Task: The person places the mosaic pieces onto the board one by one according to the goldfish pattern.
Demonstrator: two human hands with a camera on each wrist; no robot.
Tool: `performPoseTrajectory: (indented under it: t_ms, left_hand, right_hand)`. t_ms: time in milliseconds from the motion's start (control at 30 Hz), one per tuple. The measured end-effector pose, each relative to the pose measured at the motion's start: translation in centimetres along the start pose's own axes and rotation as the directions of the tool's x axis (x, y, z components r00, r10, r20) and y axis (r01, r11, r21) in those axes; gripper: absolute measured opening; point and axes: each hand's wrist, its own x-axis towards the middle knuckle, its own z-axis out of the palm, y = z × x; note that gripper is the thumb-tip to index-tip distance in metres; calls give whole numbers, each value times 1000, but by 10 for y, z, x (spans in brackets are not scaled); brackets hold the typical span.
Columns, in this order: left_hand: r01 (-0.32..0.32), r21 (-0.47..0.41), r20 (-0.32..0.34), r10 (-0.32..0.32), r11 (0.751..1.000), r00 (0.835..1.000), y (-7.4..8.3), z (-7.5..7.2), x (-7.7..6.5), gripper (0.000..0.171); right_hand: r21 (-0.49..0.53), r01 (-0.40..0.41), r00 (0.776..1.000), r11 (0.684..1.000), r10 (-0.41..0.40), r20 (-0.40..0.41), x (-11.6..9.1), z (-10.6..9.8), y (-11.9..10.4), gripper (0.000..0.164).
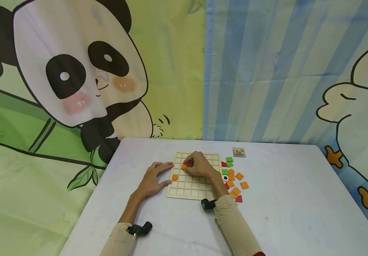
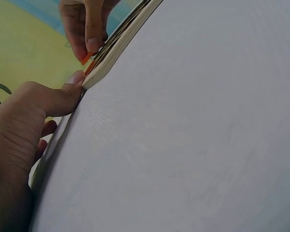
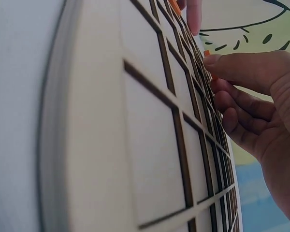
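Note:
A pale wooden grid board (image 1: 187, 192) lies on the table, its square cells bordered by raised lines. My right hand (image 1: 200, 165) pinches a small orange tile (image 1: 184, 166) between thumb and fingertips, over the upper left part of the grid; the tile's outline is partly covered by the fingers. In the right wrist view this orange tile (image 3: 207, 53) is just above the grid lines. A round orange tile (image 1: 174, 177) sits in the grid near the left edge. My left hand (image 1: 151, 180) rests with spread fingers at the board's left edge, its thumb touching the side.
Right of the board lie loose orange square tiles (image 1: 244, 185), green tiles (image 1: 225, 171), red tiles (image 1: 239, 198) and a white tile with a black dot (image 1: 225, 178). A small patterned card (image 1: 238, 152) lies further back on the white table (image 1: 286, 199). Printed curtains hang behind.

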Motion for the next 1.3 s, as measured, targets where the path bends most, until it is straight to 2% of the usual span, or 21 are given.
performPoseTrajectory:
  t_ms: [333, 567, 867, 1100, 1300]
  left_hand:
    - [17, -18, 13, -17, 1000, 1000, 4, -3, -2, 70]
    - [10, -23, 6, -9, 1000, 1000, 8, 0, -3, 69]
    - [22, -4, -4, -22, 1000, 1000, 7, 0, -3, 70]
    - [9, -9, -9, -9, 1000, 1000, 7, 1, -3, 70]
    - [3, -4, -7, -3, 1000, 1000, 8, -2, -1, 70]
  right_hand:
    - [18, 3, 1000, 1000, -3, -6, 8, 10, -5, 20]
    - [16, -8, 1000, 1000, 8, -27, 11, 18, -1, 19]
    - [2, 8, 1000, 1000, -8, -27, 12, 21, -3, 21]
    - [-7, -16, 999, 1000, 15, -30, 13, 23, -6, 22]
    - [-9, 13, 999, 1000, -14, -51, 15, 24, -7, 19]
